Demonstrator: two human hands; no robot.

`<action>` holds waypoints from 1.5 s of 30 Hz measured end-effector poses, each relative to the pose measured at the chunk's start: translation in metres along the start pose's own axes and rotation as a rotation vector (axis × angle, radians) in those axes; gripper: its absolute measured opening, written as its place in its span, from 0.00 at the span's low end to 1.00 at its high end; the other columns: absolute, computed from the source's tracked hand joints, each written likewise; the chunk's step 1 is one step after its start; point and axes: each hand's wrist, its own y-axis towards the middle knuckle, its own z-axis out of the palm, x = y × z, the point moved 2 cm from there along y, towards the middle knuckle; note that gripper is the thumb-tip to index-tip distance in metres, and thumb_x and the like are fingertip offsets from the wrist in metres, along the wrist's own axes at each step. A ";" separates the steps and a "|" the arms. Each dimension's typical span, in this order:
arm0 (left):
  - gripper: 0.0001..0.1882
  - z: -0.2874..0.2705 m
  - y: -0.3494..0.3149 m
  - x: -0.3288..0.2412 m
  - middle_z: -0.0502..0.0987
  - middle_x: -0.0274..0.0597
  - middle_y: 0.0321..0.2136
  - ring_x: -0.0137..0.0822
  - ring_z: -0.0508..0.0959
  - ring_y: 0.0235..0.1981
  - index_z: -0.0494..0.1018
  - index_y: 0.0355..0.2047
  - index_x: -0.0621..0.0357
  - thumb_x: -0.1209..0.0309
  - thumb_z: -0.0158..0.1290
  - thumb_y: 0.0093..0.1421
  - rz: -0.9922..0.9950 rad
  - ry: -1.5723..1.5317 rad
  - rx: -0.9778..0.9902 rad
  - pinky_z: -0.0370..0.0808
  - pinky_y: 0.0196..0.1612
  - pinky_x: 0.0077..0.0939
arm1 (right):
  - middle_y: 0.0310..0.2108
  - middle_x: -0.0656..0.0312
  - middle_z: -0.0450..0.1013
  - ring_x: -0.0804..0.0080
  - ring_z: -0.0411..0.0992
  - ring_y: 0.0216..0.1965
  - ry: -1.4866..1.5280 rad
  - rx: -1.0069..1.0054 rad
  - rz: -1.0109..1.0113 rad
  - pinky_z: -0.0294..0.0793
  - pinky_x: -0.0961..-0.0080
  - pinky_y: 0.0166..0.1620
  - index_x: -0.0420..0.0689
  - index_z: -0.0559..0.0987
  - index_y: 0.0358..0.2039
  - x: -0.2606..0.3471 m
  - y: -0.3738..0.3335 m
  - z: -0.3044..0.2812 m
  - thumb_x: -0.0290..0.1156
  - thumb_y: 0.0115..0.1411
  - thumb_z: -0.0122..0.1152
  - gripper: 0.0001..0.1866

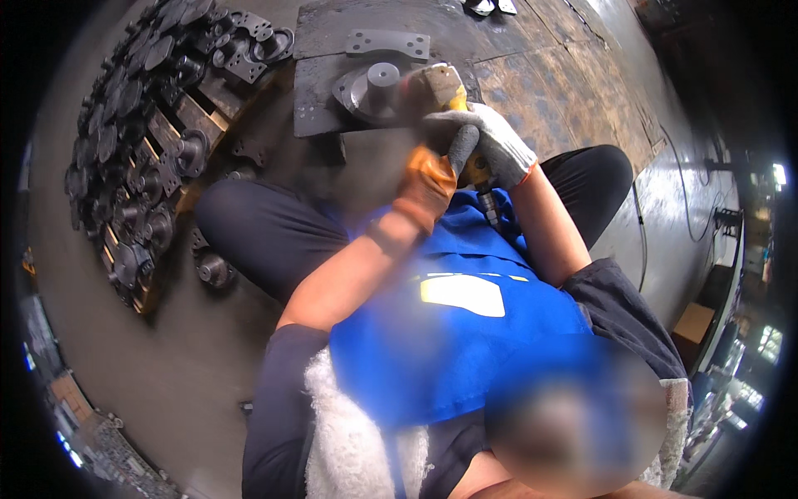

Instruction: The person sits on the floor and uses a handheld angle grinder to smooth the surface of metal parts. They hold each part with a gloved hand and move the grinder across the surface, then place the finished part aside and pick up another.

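Note:
Both my hands are on a yellow air grinder [458,99], whose head is blurred beside a round metal flange [356,93] with an upright cylindrical boss. My right hand [499,140], in a white knit glove, wraps the grinder's body from the right. Below it on the left, my left hand [432,176] in an orange and grey glove closes around the tool; some of its fingers are hidden. A metal hose fitting [489,206] hangs from the tool's rear end. The flange lies on a dark steel work plate [318,100]. Whether the grinder touches the flange I cannot tell.
A flat plate with holes [388,43] lies behind the flange. To the left, a wooden pallet [166,133] carries many dark flanged parts, and a loose flanged part [214,270] rests near my left knee. Worn boards [565,100] spread to the right, with a cable [640,224] on the floor.

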 end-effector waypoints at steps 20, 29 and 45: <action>0.27 -0.062 0.053 0.119 0.81 0.48 0.33 0.50 0.81 0.37 0.80 0.37 0.52 0.50 0.67 0.40 0.024 1.062 0.400 0.77 0.41 0.42 | 0.23 0.64 0.72 0.77 0.71 0.23 0.625 -0.270 0.160 0.72 0.81 0.30 0.40 0.79 0.33 -0.039 -0.059 -0.051 0.46 0.60 0.62 0.19; 0.22 -0.046 0.065 0.110 0.81 0.46 0.25 0.51 0.81 0.30 0.79 0.30 0.52 0.48 0.65 0.45 0.090 1.027 0.426 0.77 0.34 0.42 | 0.24 0.65 0.72 0.79 0.71 0.23 0.593 -0.337 0.093 0.71 0.82 0.29 0.40 0.79 0.39 -0.058 -0.065 -0.057 0.48 0.65 0.56 0.21; 0.22 -0.048 0.109 0.116 0.82 0.45 0.24 0.44 0.81 0.24 0.80 0.26 0.62 0.52 0.57 0.58 -0.288 0.650 -0.392 0.75 0.33 0.36 | 0.36 0.64 0.74 0.79 0.71 0.35 0.552 -0.358 0.153 0.72 0.80 0.40 0.44 0.79 0.47 -0.048 -0.053 -0.059 0.49 0.60 0.62 0.23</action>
